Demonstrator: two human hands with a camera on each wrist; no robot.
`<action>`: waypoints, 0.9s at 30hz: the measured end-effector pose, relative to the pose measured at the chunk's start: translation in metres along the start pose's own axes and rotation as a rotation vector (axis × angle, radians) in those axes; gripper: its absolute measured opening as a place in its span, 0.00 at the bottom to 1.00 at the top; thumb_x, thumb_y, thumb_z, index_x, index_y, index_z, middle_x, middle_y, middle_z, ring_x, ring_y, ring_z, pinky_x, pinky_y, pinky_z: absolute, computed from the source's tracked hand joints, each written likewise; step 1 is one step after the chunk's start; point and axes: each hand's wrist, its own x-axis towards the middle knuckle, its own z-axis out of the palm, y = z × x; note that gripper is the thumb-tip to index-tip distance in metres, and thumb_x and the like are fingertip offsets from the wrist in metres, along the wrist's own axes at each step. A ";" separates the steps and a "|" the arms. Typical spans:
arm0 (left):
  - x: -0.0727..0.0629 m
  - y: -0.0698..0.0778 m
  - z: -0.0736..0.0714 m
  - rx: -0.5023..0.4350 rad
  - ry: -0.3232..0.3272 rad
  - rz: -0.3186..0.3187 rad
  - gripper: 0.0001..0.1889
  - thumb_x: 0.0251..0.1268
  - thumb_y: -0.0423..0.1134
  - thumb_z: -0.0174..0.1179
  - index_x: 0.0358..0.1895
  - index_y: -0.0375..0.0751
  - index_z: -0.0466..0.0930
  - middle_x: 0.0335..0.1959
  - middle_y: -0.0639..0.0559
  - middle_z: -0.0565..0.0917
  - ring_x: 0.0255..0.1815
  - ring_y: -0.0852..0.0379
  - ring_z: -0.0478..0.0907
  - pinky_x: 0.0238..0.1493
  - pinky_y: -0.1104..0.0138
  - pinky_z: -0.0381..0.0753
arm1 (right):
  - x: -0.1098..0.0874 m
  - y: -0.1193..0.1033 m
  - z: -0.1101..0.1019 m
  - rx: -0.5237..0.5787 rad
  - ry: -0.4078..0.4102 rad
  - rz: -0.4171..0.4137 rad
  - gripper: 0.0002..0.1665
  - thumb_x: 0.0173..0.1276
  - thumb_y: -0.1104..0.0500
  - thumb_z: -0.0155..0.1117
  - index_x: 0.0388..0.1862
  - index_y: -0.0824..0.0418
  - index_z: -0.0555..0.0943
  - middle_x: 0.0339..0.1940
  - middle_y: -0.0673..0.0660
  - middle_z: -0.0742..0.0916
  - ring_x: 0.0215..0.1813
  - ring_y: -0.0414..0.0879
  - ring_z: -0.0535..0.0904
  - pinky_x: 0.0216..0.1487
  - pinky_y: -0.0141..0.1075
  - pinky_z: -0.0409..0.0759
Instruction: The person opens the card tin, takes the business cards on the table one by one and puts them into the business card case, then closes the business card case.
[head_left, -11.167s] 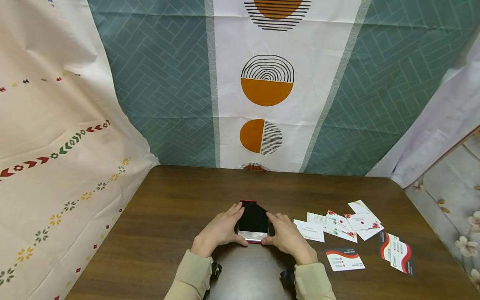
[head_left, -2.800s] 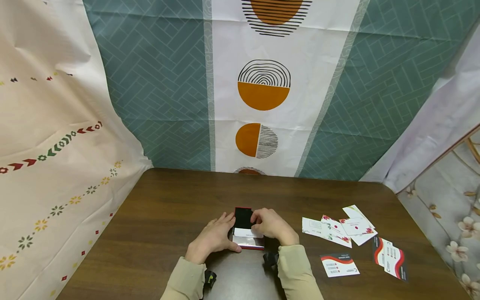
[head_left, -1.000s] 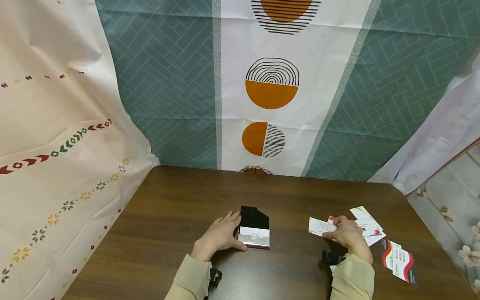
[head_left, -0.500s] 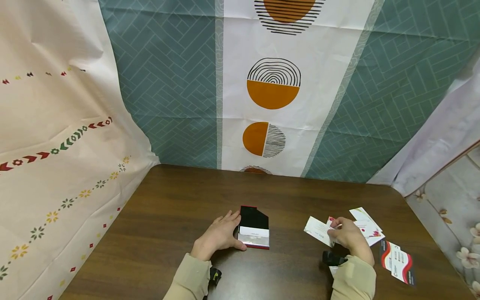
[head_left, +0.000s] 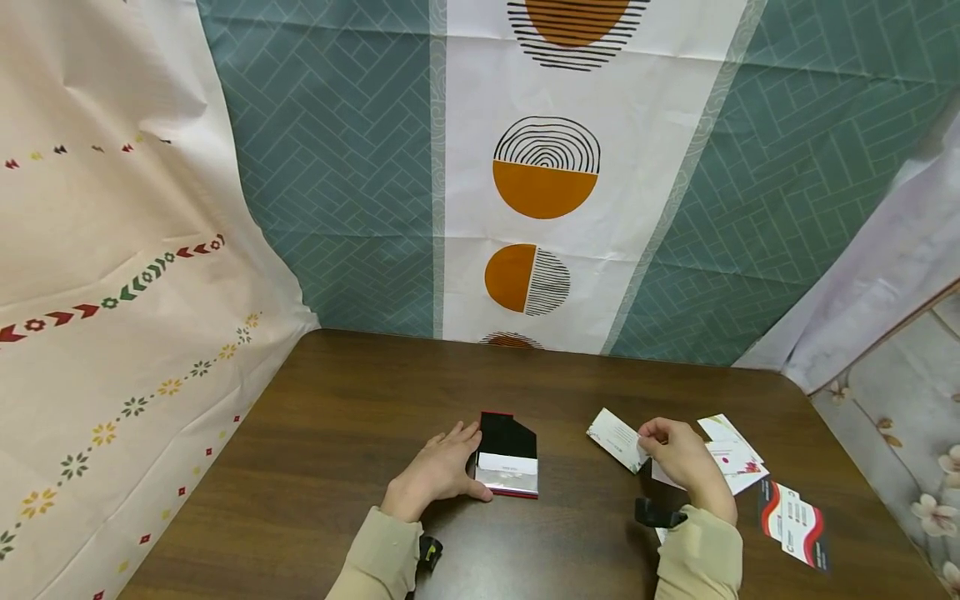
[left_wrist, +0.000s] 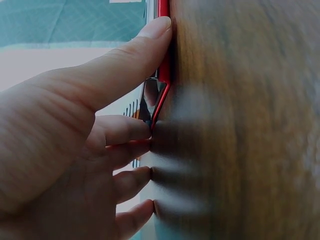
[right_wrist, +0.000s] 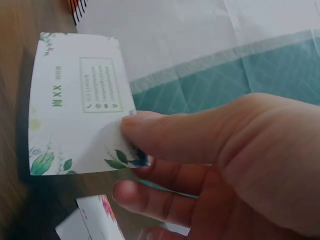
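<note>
My right hand (head_left: 684, 462) pinches a white business card (head_left: 617, 439) at one corner, between thumb and fingertips. In the right wrist view this business card (right_wrist: 75, 100) shows green leaves and green print, and is tilted up off the table. My left hand (head_left: 437, 472) rests at the left side of an open card case (head_left: 510, 435), black inside with a red edge. A white card (head_left: 508, 462) sits in the case's silvery pocket. The left wrist view has the left thumb (left_wrist: 145, 45) on the case's red edge (left_wrist: 164, 50), other fingers spread along the tabletop.
More business cards with red flowers (head_left: 731, 462) lie overlapped under and beyond the right hand. Red, white and dark business cards (head_left: 795, 523) lie farther right. Another card shows partly beneath the right wrist. The wooden table (head_left: 360, 400) ends at hanging cloths behind.
Earlier, the right hand was at the case, where a white card now sits in the pocket. It then moved right, took the leaf-patterned business card from the group and lifted it leftward. The left hand stays.
</note>
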 end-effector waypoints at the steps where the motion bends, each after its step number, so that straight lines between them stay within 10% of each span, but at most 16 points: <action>1: 0.000 0.000 0.000 0.006 0.002 0.000 0.50 0.48 0.57 0.74 0.72 0.34 0.64 0.76 0.42 0.59 0.77 0.43 0.51 0.72 0.47 0.53 | 0.001 -0.003 0.001 0.001 0.001 -0.002 0.03 0.69 0.65 0.61 0.38 0.64 0.81 0.30 0.53 0.81 0.34 0.47 0.73 0.34 0.39 0.69; 27: 0.001 0.000 0.000 0.047 0.015 0.012 0.49 0.47 0.58 0.74 0.71 0.35 0.67 0.74 0.44 0.62 0.76 0.42 0.53 0.71 0.48 0.56 | 0.028 -0.055 0.043 0.033 -0.007 -0.167 0.02 0.69 0.65 0.62 0.36 0.62 0.82 0.28 0.51 0.80 0.34 0.46 0.74 0.36 0.39 0.72</action>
